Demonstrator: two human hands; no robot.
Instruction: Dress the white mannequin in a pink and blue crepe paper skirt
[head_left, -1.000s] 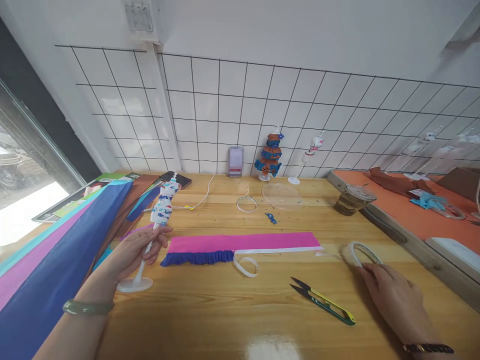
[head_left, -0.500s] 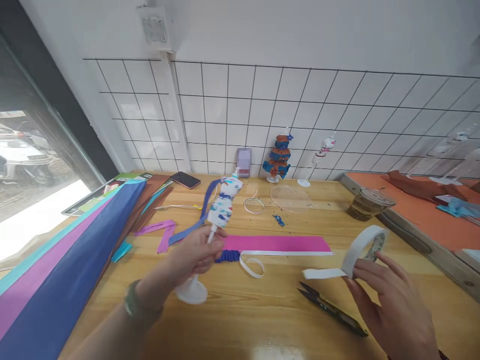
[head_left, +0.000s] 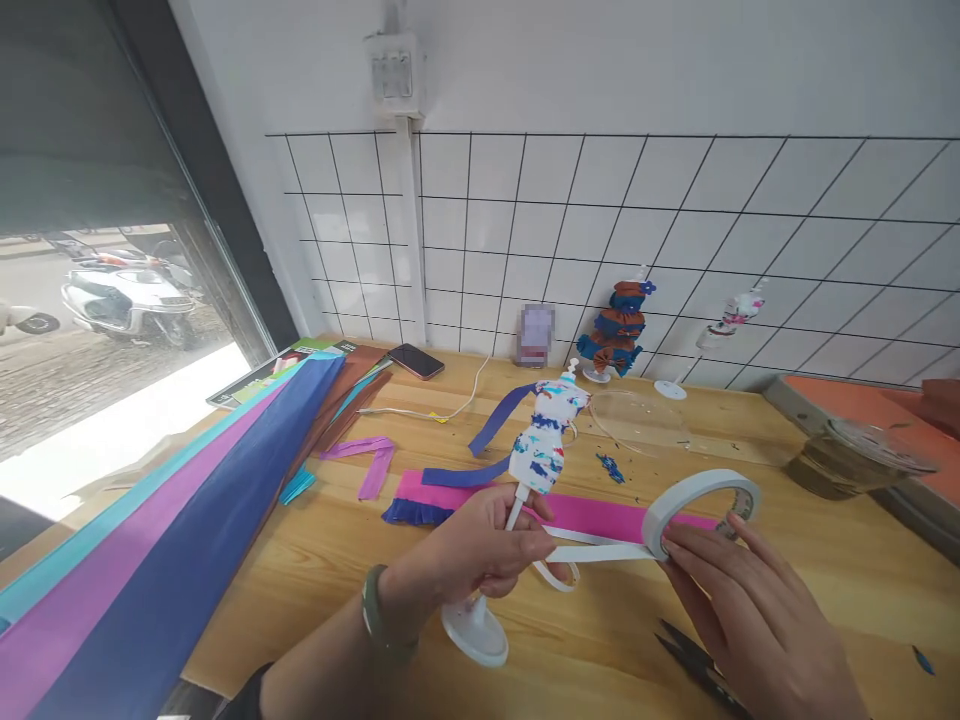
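Observation:
My left hand is wrapped round the stem of a small white dress-form stand, whose torso is dotted with blue, red and teal scraps. Its round base hangs tilted below the hand. The fingertips meet the free end of a white tape strip. That strip runs taut to a tape roll, held in my right hand. Under the torso lies a pink crepe paper strip with white tape along its near edge. A gathered dark blue frill is at its left end. Black thread snips are partly hidden by my right hand.
Folded crepe papers lie at the left beside a phone. Against the tiled wall stand a dressed form and a bare white form. A drink cup is at the right, before an orange-topped tray.
The tape roll and dress form have come closer together, and the loose tape end now reaches my left fingers. The view has shifted, with the window showing more on the left.

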